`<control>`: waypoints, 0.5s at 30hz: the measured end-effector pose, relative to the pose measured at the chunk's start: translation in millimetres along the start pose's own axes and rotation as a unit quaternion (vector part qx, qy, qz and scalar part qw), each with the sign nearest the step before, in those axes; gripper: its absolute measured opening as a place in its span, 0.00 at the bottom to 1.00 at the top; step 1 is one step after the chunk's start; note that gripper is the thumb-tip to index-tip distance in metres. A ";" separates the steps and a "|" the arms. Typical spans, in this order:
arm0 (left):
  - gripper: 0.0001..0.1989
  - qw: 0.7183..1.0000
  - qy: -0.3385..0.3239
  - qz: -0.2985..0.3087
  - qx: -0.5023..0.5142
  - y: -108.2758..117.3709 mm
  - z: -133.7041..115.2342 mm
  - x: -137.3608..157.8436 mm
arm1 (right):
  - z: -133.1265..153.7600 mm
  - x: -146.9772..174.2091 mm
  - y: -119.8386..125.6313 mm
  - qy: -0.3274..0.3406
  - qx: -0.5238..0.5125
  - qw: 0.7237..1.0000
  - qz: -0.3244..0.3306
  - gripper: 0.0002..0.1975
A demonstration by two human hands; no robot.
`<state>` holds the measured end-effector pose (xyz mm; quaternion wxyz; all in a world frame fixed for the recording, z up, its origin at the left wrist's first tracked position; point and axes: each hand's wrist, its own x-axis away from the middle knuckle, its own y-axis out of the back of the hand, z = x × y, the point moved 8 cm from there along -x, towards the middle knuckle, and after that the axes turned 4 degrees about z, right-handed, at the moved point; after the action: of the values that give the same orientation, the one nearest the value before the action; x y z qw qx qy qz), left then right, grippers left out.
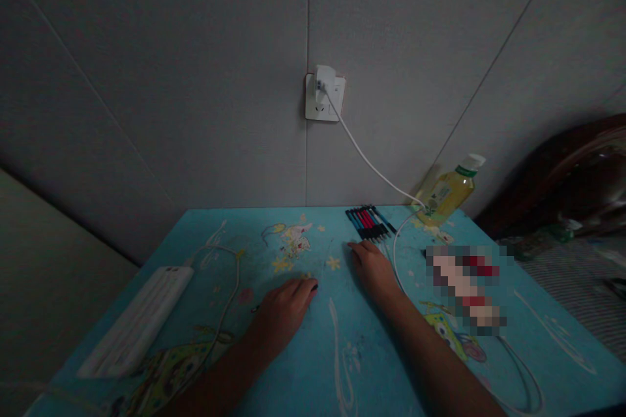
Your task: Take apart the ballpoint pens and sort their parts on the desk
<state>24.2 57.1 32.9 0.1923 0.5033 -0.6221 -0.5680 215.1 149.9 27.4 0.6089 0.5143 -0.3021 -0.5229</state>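
Observation:
My left hand (288, 303) rests low over the middle of the blue patterned tabletop, its fingers closed round a thin pen (314, 287). Only the pen's dark end and a small bit on the other side of the hand show. My right hand (372, 267) lies further forward, palm down, with loosely bent fingers and nothing visible in them. Just beyond its fingertips is a row of several pens (368, 223), black, blue and red, laid side by side near the back edge.
A white power strip (137, 322) lies on the left of the table (303, 365). At the back right stands a bottle of yellow liquid (447, 195). A white cable (362, 153) runs from the charger (324, 81) in the wall socket past my right arm. A pixelated object (464, 287) lies to the right.

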 end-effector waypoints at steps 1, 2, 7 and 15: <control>0.10 1.000 -0.003 -0.001 0.001 0.2 -0.1 0.0 | 0.6 0.2 2.0 0.001 -0.007 1.000 -0.006 0.17; 0.10 1.000 -0.005 -0.001 0.003 0.4 -0.4 -0.1 | 2.2 1.1 5.1 0.003 -0.014 1.000 -0.016 0.18; 0.11 1.000 -0.017 -0.008 0.020 3.6 -3.0 -1.8 | 37.7 17.3 22.9 0.068 -0.097 0.992 -0.051 0.16; 0.17 0.997 -0.059 -0.029 0.034 -8.2 0.5 2.4 | 90.1 37.8 -1.7 0.125 -0.180 0.975 0.032 0.17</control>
<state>26.1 56.6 24.6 0.1212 0.4935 -0.6364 -0.5803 143.1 86.2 45.4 0.7407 0.4481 -0.1407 -0.4804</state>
